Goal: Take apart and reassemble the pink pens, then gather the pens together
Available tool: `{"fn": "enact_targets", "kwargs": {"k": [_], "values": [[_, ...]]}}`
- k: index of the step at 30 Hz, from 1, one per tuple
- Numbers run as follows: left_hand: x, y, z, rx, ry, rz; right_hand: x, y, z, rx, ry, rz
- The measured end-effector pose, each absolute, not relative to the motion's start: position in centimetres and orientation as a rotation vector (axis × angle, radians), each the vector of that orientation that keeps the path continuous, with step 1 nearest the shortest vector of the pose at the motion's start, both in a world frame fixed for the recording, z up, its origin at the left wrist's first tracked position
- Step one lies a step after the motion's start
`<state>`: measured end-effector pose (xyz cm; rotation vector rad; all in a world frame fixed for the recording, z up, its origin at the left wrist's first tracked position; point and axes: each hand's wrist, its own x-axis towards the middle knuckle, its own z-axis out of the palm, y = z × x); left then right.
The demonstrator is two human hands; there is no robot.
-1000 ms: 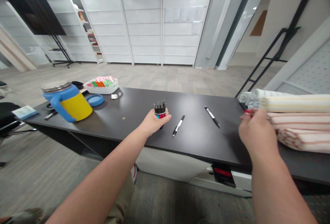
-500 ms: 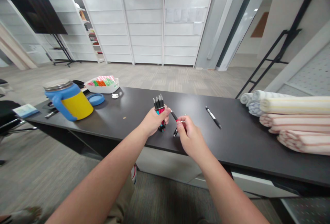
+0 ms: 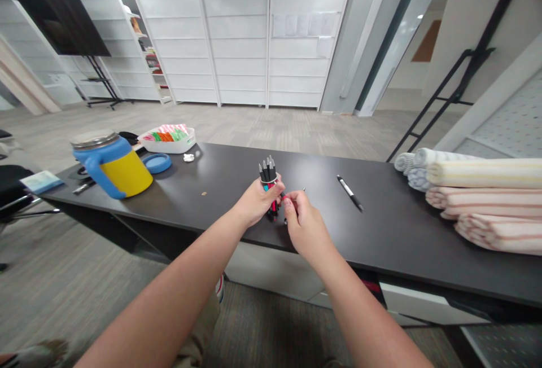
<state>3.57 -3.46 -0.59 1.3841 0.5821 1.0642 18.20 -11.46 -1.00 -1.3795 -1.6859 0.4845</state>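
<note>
My left hand (image 3: pixel 256 203) is shut around a bundle of black-capped pens (image 3: pixel 267 171), held upright just above the black desk (image 3: pixel 220 187). Red and teal barrels show below my fingers. My right hand (image 3: pixel 305 221) sits close beside it, pinching a black pen with a red band (image 3: pixel 284 196) against the bundle's side. A silver-tipped pen (image 3: pixel 304 189) lies mostly hidden under that hand. Farther right, a white and black pen (image 3: pixel 349 193) rests alone on the desk, out of reach of my fingers.
A blue and yellow insulated mug (image 3: pixel 114 167), a round blue lid (image 3: pixel 157 163) and a white tray of colourful items (image 3: pixel 167 141) stand at the desk's left end. Rolled striped fabric (image 3: pixel 483 198) is stacked at the right end.
My right hand has come from beside the fabric rolls to the bundle, bringing the red-banded pen. The two hands now nearly touch, and the nearer loose pen has become mostly covered.
</note>
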Motion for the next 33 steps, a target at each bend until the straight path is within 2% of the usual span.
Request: {"fn": "enact_targets", "kwargs": {"k": [16,22,28,33], "values": [[5.3,-4.6,-0.4,1.27,0.614,1.176,16.5,-11.4,-1.1,-1.359,-1.479,0.404],[5.8,-4.8,-0.4,1.327,0.636,1.149,16.5,-11.2,-1.5,-1.297,-1.429,0.23],[5.1,-4.6,0.0,1.25,0.628,1.136,17.4,-11.0,-0.5,-1.255,-1.568,0.302],[3.9,-4.3,0.6,1.412,0.667,0.977,20.0,-10.8,1.2,-1.249,-1.606,0.263]]}}
